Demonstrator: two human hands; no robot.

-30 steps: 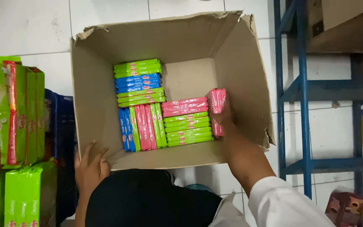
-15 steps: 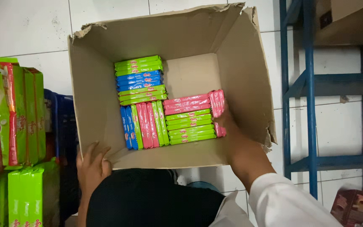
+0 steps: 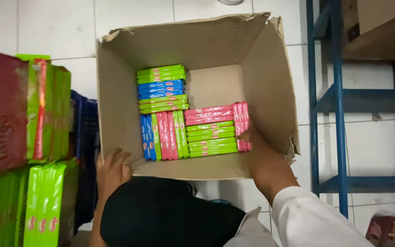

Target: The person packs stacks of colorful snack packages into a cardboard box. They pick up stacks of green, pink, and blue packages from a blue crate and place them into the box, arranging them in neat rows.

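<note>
A big open cardboard box [image 3: 270, 91] stands on the tiled floor. Its bottom holds several flat packets set on edge in green, blue and pink [image 3: 179, 119]. My right hand [image 3: 252, 139] reaches into the box and rests against pink packets [image 3: 241, 121] at the right end of the rows; its fingers are partly hidden behind them. My left hand [image 3: 113, 171] lies outside, fingers spread on the box's near left corner. A white sleeve covers my right forearm.
Stacks of green and red wrapped packs [image 3: 28, 137] pile up at the left, beside a dark blue crate [image 3: 85, 137]. A blue metal rack [image 3: 339, 114] with a cardboard carton on it stands at the right. A small red-brown box [image 3: 389, 231] sits at bottom right.
My right hand has pushed the pink packets slightly deeper against the right end of the rows. My left hand has stayed on the box corner.
</note>
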